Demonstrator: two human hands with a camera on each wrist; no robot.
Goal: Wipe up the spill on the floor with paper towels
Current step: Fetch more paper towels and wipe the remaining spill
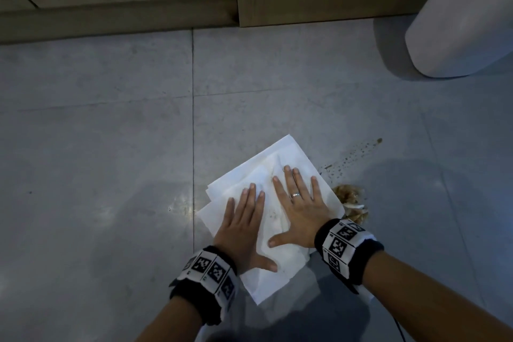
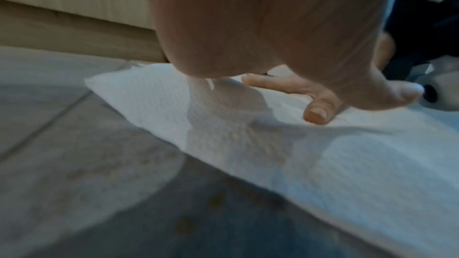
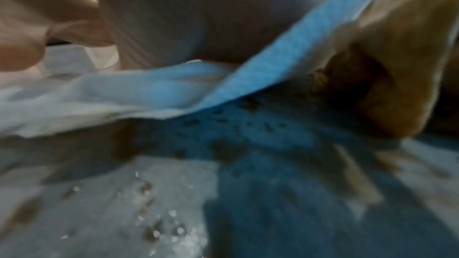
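Observation:
White paper towels [image 1: 283,155] lie spread in overlapping sheets on the grey tile floor [image 1: 111,147]. My left hand [image 1: 244,222] presses flat on their near left part with straight fingers. Beside it my right hand [image 1: 301,205], with a ring, also lies flat on them with fingers spread. Brown spill drops [image 1: 358,153] trail off to the right of the towels. A brown soaked wad [image 1: 351,203] sits at the towels' right edge by my right wrist. In the left wrist view my palm [image 2: 261,23] bears on the towel [image 2: 149,101]. The blurred right wrist view shows a lifted towel edge [image 3: 273,62] over dark drops [image 3: 248,121].
Wooden cabinet fronts with a plinth [image 1: 119,22] run along the far side of the floor. A large white rounded object [image 1: 458,30] stands on the floor at the far right. Small wet specks [image 3: 154,231] dot the tile near my right wrist.

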